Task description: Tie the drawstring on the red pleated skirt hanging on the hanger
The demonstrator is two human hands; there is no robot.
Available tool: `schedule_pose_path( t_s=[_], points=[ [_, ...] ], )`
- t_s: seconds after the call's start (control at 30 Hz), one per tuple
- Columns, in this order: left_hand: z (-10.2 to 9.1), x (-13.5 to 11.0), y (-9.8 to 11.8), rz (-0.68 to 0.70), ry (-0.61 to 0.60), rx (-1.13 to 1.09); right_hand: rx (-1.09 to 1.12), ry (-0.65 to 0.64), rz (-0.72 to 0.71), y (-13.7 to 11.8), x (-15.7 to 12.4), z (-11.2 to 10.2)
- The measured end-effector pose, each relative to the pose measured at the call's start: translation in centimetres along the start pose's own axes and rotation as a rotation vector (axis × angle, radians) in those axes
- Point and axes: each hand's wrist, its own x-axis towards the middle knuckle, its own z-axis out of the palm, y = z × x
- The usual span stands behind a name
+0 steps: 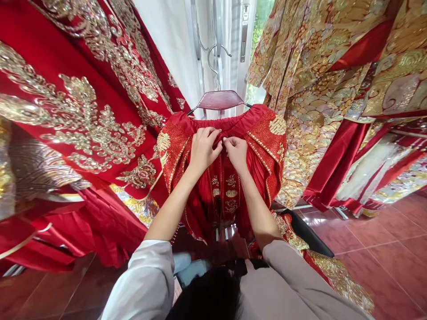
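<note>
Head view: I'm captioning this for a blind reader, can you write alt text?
Both hands, left hand and right hand, pinch the waistband of a red pleated skirt with gold embroidery, hung on a hanger. Red and gold embroidered robes hang on either side above a reddish tiled floor.

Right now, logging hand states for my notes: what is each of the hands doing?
Left hand: closed, pinching the waistband of the red skirt on the hanger.
Right hand: closed, pinching the same waistband beside it.
</note>
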Motion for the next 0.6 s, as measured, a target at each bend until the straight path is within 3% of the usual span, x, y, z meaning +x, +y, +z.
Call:
schedule_pose_path(
  t_s=[0.13,0.3,0.4,0.5,0.6],
  points=[
    [0.0,-0.1,-0.4,0.000,-0.080,0.001,-0.112,-0.033,-0.027,1.2,-2.9,-1.0],
    [0.3,-0.6,-1.0,0.025,-0.049,0.008,-0.254,-0.224,0.152,5.5,-11.6,-3.0],
    [0.3,-0.7,-1.2,0.031,-0.055,0.058,-0.278,-0.310,0.185,6.5,-14.4,-4.1],
    [-0.3,-1.0,-1.2,0.072,-0.109,0.099,-0.354,-0.451,0.118,3.3,-13.0,-5.0],
    [-1.2,-2.0,-0.5,0.125,-0.121,0.141,-0.320,-0.558,-0.030,-4.0,-10.9,-6.3]
  ],
)
